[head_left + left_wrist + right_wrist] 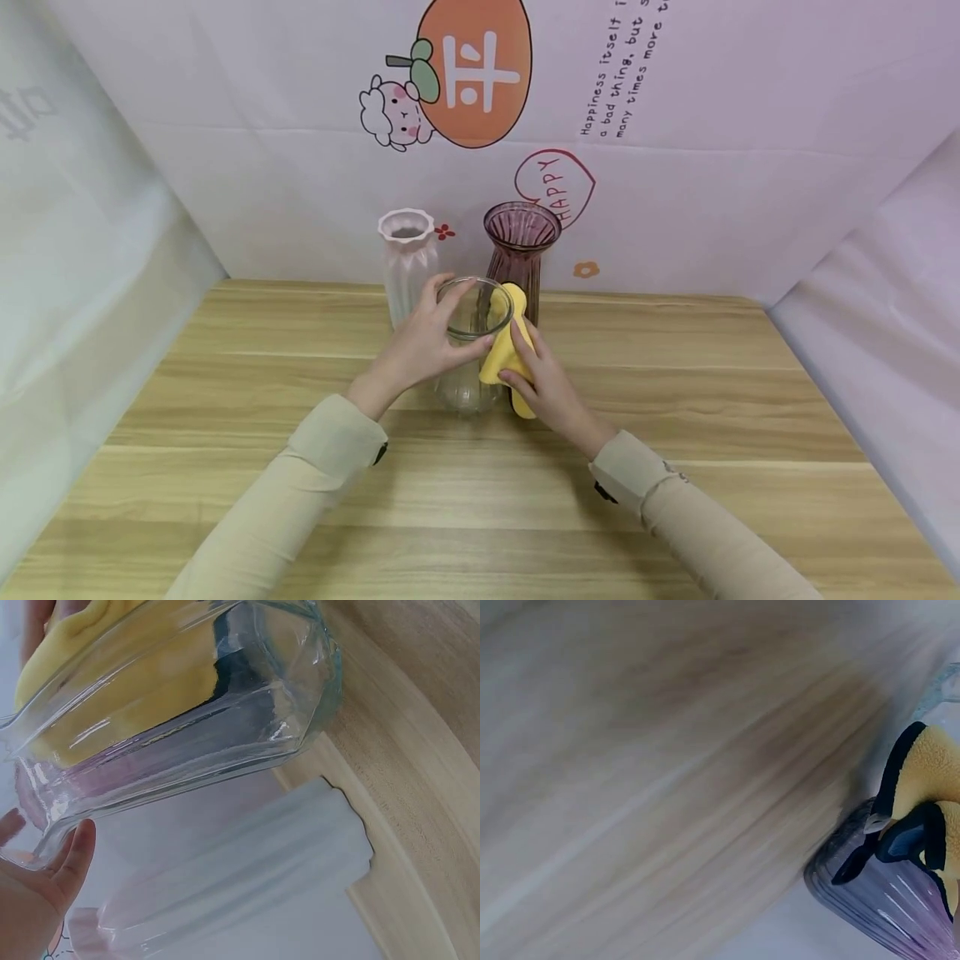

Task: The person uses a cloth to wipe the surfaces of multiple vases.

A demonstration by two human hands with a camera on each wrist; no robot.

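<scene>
A clear glass vase (467,393) stands mouth up at the middle of the table, its fluted sides plain in the left wrist view. My left hand (412,348) grips it by the rim and neck, thumb on the near side and fingers at the far side. On the vase's right side, a yellow cloth (501,360) is held by my right hand (553,392) against the glass. Dark edging and a loop show on the cloth (930,769) in the right wrist view. Whether the vase's base touches the table is unclear.
Behind the glass vase, a pale pink-white vase (408,267) stands at left and a purple ribbed glass vase (517,265) at right, both close to the printed backdrop (300,208). The wooden table (480,533) extends toward me. White cloth walls (75,250) border both sides.
</scene>
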